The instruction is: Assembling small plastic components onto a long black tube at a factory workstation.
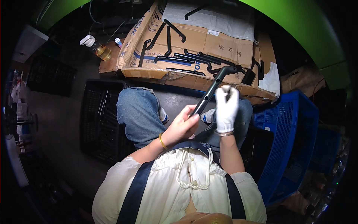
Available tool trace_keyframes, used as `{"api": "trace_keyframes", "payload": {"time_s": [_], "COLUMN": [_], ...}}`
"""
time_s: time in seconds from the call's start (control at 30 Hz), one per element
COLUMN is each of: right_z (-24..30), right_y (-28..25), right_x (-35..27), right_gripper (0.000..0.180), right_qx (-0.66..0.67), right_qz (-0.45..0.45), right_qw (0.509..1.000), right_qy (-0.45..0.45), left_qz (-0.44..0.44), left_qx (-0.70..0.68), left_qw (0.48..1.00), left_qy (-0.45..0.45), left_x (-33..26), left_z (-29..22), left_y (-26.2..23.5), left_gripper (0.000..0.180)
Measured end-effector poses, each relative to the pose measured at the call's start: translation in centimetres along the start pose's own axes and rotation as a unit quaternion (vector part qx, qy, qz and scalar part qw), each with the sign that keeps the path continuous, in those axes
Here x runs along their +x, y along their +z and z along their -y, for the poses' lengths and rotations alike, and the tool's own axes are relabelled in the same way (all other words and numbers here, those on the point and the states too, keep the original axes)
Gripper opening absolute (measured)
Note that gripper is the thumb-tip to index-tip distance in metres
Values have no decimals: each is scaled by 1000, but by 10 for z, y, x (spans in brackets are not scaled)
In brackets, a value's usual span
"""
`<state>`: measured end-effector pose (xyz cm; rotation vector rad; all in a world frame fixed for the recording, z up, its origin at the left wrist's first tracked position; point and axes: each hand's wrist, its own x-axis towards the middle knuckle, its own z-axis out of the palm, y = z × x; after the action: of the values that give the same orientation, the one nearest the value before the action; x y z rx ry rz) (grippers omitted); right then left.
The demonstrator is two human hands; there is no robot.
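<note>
My bare left hand (183, 125) is closed around the lower end of a black plastic handle (212, 90), a long bar with a bent top end and holes along its face. The bar slants up and to the right over my lap. Just right of it is my right hand (228, 108) in a white knit glove, its fingers bent together near the bar; a small pale thing may be between them, too blurred to name. Beyond my hands, several similar black handles (168, 41) lie scattered in a flattened cardboard box (223, 35).
A dark crate (86, 123) with black parts stands on the floor left of my knees. Blue plastic crates (281, 138) stand on the right. A bottle (101, 50) with a white top and yellowish liquid is left of the cardboard. A green machine frame (298, 16) arches over the far right.
</note>
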<state>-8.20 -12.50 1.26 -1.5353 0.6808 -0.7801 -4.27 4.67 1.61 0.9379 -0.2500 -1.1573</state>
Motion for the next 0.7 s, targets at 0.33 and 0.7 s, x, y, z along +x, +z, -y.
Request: {"api": "trace_keyframes", "payload": {"time_s": [0.33,0.7], "right_z": [21,29], "right_y": [-30,-2], "right_x": [32,-32], "right_gripper": [13,25], "right_qx": [-36,-43], "right_qz": [45,272], "right_qw": [998,947], "right_qy": [4,164], "left_qz": [210,18], "left_qx": [-228,192], "left_qw": [936,981], "left_qy": [-168,10], "left_x": [-20,0], "left_z": [-6,-27], "left_y": [-42,-38], "left_gripper": [50,36]}}
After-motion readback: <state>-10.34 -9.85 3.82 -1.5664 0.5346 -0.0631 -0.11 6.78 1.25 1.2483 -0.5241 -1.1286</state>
